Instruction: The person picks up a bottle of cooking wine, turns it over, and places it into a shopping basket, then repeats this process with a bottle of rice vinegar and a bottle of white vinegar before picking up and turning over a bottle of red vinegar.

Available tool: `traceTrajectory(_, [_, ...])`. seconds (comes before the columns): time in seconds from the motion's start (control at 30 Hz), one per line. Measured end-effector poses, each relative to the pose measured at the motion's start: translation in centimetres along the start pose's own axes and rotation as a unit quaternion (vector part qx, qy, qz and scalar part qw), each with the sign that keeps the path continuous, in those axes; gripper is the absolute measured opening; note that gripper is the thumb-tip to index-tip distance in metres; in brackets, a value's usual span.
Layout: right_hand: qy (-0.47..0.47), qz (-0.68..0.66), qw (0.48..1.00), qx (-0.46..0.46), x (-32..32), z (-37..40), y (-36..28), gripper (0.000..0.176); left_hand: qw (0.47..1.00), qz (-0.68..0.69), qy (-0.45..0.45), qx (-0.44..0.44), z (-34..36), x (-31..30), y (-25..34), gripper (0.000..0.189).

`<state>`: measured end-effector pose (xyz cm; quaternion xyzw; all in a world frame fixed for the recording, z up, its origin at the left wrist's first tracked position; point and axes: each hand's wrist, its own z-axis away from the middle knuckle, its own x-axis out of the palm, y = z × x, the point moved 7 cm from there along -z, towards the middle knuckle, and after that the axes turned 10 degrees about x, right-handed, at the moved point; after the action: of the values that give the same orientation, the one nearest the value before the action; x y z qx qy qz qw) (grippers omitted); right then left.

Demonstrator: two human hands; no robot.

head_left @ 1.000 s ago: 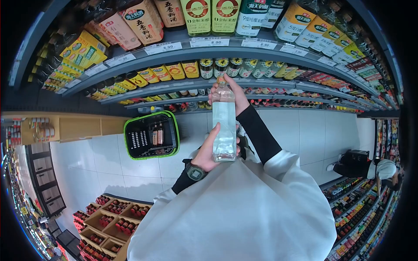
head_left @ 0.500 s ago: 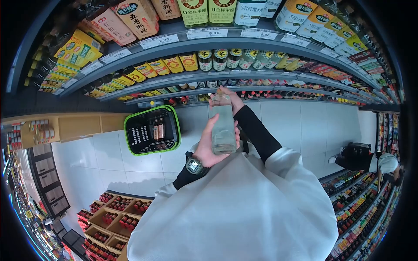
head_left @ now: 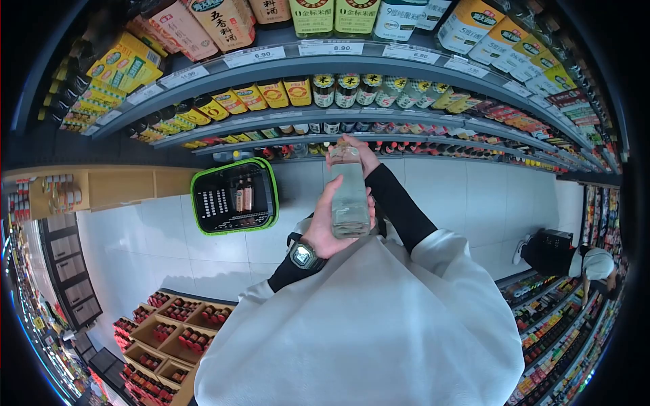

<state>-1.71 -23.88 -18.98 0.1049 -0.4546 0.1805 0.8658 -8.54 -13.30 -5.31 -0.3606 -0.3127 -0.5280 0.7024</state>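
Observation:
A clear glass bottle (head_left: 351,199) of see-through liquid is held in front of my chest, its base toward me and its neck toward the shelves. My left hand (head_left: 323,233), with a digital watch on the wrist, wraps round the lower body of the bottle, thumb along its side. My right hand (head_left: 367,157) closes round the neck end, and its fingers partly hide the top. No label shows on the side facing me.
Shelves (head_left: 284,55) of bottled seasonings with price tags run across the front. A green-rimmed black basket (head_left: 274,203) on the floor holds two small bottles (head_left: 244,196). Wooden display bins (head_left: 162,342) stand at the left rear. Another person (head_left: 596,262) is by the right-hand shelves.
My view has shifted slightly, so the shelves sit a little lower and the basket a little higher. Both hands keep hold of the bottle. The other person has moved slightly.

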Motion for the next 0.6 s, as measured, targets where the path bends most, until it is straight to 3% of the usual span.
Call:
traceTrajectory(0.23, [0.002,0.018,1.000,0.013,-0.8,-0.8,0.5,0.045,0.998,-0.014,0.025,0.048,-0.1,-0.4,-0.4,0.056])
traceTrajectory(0.6, [0.005,0.007,1.000,0.022,-1.0,-0.4,1.3,0.048,0.998,-0.029,0.029,0.052,-0.1,-0.9,-0.8,0.057])
